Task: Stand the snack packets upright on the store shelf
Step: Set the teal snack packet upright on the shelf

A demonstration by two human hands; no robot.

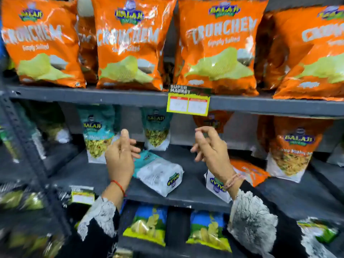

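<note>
Hands: left hand (121,155), right hand (212,148), both open, empty. Teal packet (158,174), orange packet (242,174) flat near shelf (186,196) front edge; lift by top seams, stand upright.

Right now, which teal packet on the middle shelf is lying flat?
The teal packet by the left hand lies flat, logo upside down. The two teal ones behind it stand upright.
</note>
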